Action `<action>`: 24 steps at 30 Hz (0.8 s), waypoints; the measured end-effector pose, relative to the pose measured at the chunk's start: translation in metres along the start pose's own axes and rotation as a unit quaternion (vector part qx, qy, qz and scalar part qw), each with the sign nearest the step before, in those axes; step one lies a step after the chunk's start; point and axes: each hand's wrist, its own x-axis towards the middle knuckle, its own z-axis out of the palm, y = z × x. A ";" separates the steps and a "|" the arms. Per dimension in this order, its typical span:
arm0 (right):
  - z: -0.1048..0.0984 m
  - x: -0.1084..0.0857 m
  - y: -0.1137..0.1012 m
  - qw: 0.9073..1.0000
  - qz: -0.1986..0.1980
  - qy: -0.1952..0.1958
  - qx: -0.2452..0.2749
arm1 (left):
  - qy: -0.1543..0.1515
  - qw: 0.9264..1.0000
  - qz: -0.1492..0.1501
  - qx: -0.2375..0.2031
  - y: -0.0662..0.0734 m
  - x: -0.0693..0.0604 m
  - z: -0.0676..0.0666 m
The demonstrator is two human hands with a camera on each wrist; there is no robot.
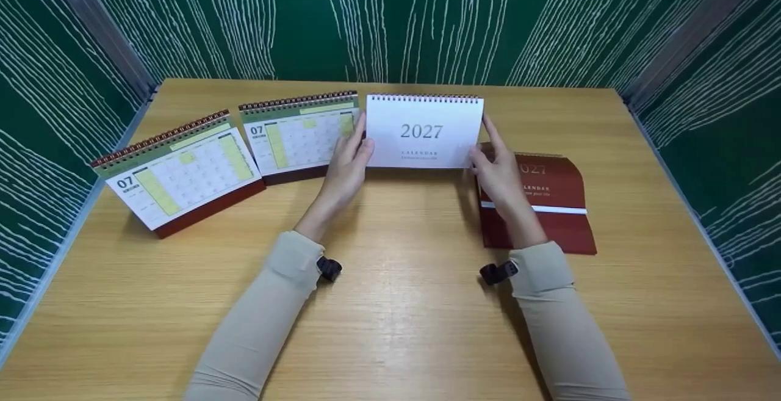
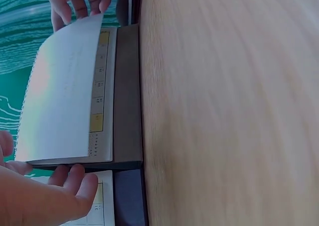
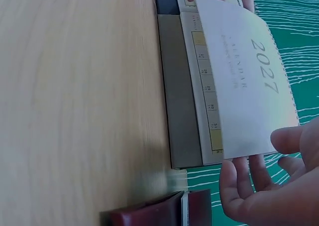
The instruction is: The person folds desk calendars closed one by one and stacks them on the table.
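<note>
A white desk calendar [image 1: 424,114] marked 2027 stands at the back middle of the table, its spiral binding on top. My left hand [image 1: 346,160] holds its left side, thumb near the front edge. On the other side my right hand [image 1: 500,172] grips the right edge; in the right wrist view its thumb [image 3: 286,139] lies on the white cover page [image 3: 249,81]. That page stands slightly away from the dated sheet [image 3: 204,86] and dark base [image 3: 182,91] behind it. Part of each hand's fingers is hidden in the head view.
Two desk calendars opened to month 07, one nearer [image 1: 189,169] and one farther [image 1: 305,135], stand on the left. A closed dark red calendar [image 1: 549,230] with a white band lies under the right forearm. Green walls with white lines surround the wooden table [image 1: 396,315].
</note>
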 end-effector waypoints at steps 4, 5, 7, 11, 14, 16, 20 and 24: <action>0.001 0.001 0.002 1.000 -0.010 0.012 -0.020 | -0.002 1.000 -0.003 -0.002 0.000 0.000 -0.001; 0.002 0.001 0.003 0.999 -0.014 0.014 -0.029 | -0.003 1.000 -0.003 -0.004 0.000 0.000 -0.001; 0.002 0.001 0.003 0.999 -0.021 0.011 -0.040 | -0.003 1.000 -0.003 -0.006 -0.001 0.001 -0.001; 0.004 0.001 0.004 0.999 -0.036 -0.007 -0.040 | -0.003 1.000 -0.002 -0.010 -0.001 0.001 -0.002; 0.005 0.001 0.005 0.998 -0.042 -0.013 -0.035 | -0.004 1.000 -0.002 -0.008 0.000 0.000 -0.002; 0.005 0.000 0.006 0.998 -0.044 -0.011 -0.035 | -0.005 1.000 -0.005 -0.005 0.000 0.000 -0.001; 0.005 0.000 0.006 0.998 -0.045 -0.001 -0.037 | -0.003 1.000 -0.010 0.000 0.000 0.000 -0.001; 0.007 -0.001 0.005 0.998 -0.046 0.009 -0.036 | 0.002 1.000 -0.010 0.006 0.000 0.000 -0.001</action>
